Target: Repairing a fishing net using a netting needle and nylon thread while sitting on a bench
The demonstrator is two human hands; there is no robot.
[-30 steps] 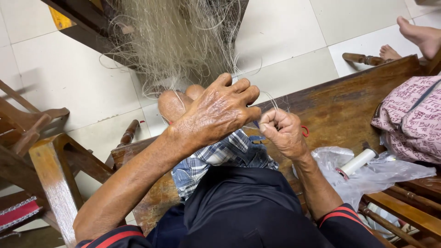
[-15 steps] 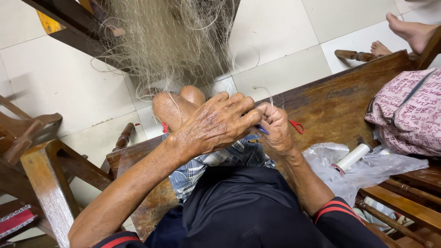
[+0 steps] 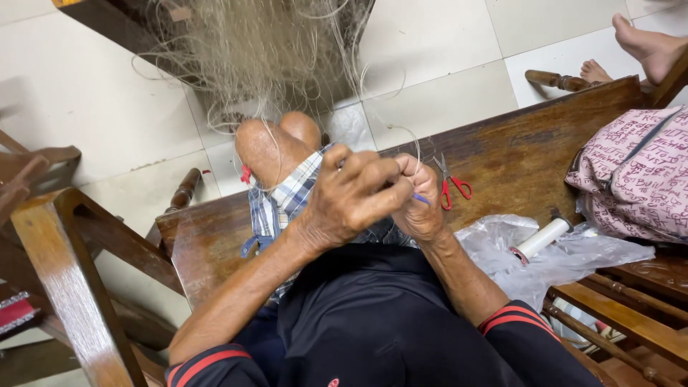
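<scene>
A pale tangled fishing net (image 3: 258,50) hangs from the top of the view down over my bare knees (image 3: 276,143). My left hand (image 3: 351,197) is closed over net strands above my lap, fingers curled toward my right hand. My right hand (image 3: 421,201) is a fist right beside it, pinching a thin blue tool (image 3: 420,198) and fine line. The two hands touch. Checked shorts (image 3: 287,201) show under them.
Red-handled scissors (image 3: 451,186) lie on the wooden bench (image 3: 516,154) just right of my hands. A white spool (image 3: 541,239) rests on a clear plastic bag (image 3: 573,258). A pink patterned bag (image 3: 638,175) sits far right. Another person's bare feet (image 3: 645,50) show top right. A wooden chair (image 3: 64,251) stands left.
My hands have come down and back toward my lap, uncovering both knees. The right hand has closed in against the left, and the scissors are now uncovered on the bench.
</scene>
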